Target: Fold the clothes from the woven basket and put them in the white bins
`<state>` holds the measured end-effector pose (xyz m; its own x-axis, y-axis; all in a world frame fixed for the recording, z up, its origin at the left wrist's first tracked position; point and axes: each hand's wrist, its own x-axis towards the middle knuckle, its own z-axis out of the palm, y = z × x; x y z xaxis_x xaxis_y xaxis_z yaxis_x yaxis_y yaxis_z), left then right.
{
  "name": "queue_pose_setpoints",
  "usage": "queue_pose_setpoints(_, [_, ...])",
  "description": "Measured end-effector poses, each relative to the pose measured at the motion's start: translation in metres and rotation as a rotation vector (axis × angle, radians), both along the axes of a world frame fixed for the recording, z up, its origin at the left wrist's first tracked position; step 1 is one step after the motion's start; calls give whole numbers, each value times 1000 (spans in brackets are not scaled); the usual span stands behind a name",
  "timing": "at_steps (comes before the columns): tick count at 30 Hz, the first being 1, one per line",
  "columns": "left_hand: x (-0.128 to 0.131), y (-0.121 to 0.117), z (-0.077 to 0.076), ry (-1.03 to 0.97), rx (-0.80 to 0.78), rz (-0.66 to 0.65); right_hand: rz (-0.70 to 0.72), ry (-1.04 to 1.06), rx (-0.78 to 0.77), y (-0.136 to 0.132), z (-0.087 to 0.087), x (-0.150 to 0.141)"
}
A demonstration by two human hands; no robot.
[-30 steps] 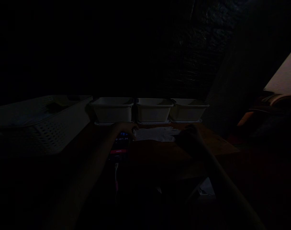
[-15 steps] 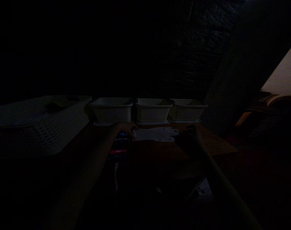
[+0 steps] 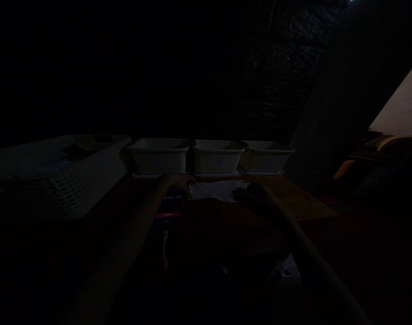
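Okay, very dark, so I read what I can. My left hand (image 3: 177, 180) rests at the far end of the phone (image 3: 170, 207), fingers curled loosely over its top edge and touching it; the lit screen shows below them. My right hand (image 3: 255, 195) lies on the right end of the white glove (image 3: 216, 190), which sits flat on the wooden table (image 3: 294, 198) between both hands. Whether those fingers pinch the glove or just press it, I cannot tell. Three white tubs (image 3: 216, 155) line up just behind; a white basket (image 3: 67, 180) sits left.
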<state>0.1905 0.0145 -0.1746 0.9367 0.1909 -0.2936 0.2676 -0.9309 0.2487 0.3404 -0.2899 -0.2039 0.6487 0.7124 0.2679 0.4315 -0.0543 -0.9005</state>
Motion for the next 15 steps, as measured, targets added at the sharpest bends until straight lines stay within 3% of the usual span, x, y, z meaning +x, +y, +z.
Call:
queue_pose_setpoints(4, [0,-1,0,0,-9,13,146,53,-52,-1,10,-11])
queue_pose_setpoints(15, [-2,-7,4,-4,-5,3,156,72,-16,-10,12,-18])
